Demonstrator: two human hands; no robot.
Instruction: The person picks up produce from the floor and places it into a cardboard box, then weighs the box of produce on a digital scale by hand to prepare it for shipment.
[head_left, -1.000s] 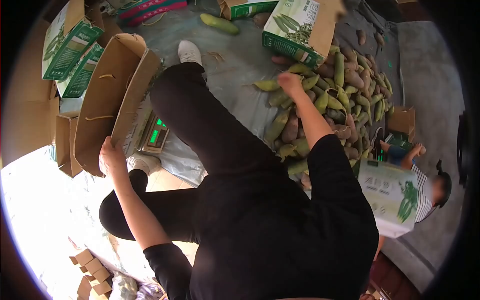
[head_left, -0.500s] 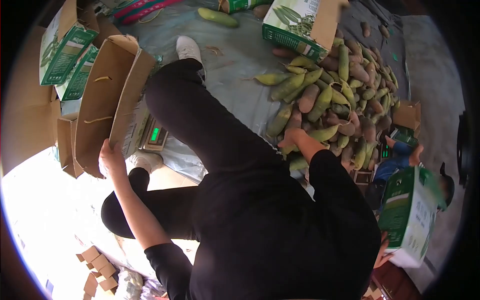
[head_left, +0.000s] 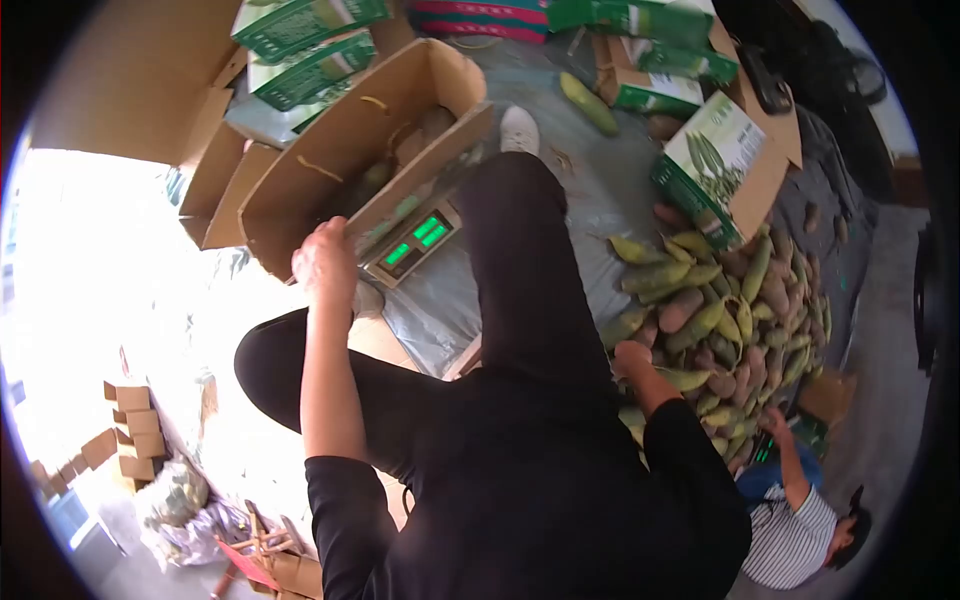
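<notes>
cardboard box [head_left: 330, 148] is gripped at one edge by left hand [head_left: 327, 262]; right hand [head_left: 632, 362], apart, touches piled vegetables [head_left: 742, 325], grip unclear.

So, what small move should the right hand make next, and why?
Perhaps close on one vegetable and lift it: the right hand is at the edge of the pile, fingers mostly hidden, while the left hand holds the open carton at its rim.

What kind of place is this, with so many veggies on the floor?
Probably a vegetable-packing place: there's a big pile of vegetables, an open cardboard box, and a scale with glowing green numbers.
</notes>
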